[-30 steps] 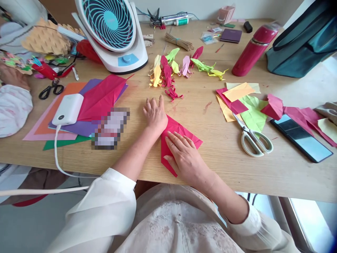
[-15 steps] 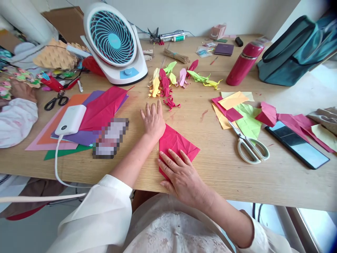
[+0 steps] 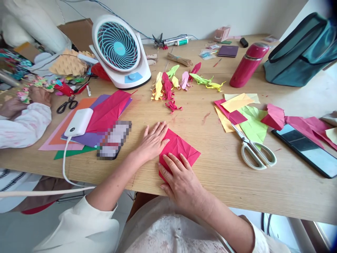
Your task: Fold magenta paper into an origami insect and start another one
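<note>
A creased red sheet of origami paper (image 3: 181, 146), folded into a pointed shape, lies near the table's front edge. Across its left edge rests my left hand (image 3: 154, 142), fingers stretched out and the thumb on the paper. My right hand (image 3: 179, 177) lies flat over the paper's lower part with its fingers spread, hiding some of it. Beyond my hands are several folded paper figures in red, yellow, green and pink; a small red paper figure (image 3: 173, 106) is nearest to my left fingertips.
Scissors (image 3: 254, 149) lie by paper scraps (image 3: 234, 105) and a phone (image 3: 302, 147) on the right. To the left are coloured sheets (image 3: 105, 112), a white power bank (image 3: 79, 122) and a blurred-out phone (image 3: 114, 140). Behind stand a fan (image 3: 118, 49) and a flask (image 3: 249, 66). Another person's hand (image 3: 39, 95) is at far left.
My left hand has turned and come back toward me along the paper's left edge, its thumb now over the sheet. My right hand stays on the paper. The camera view has shifted slightly.
</note>
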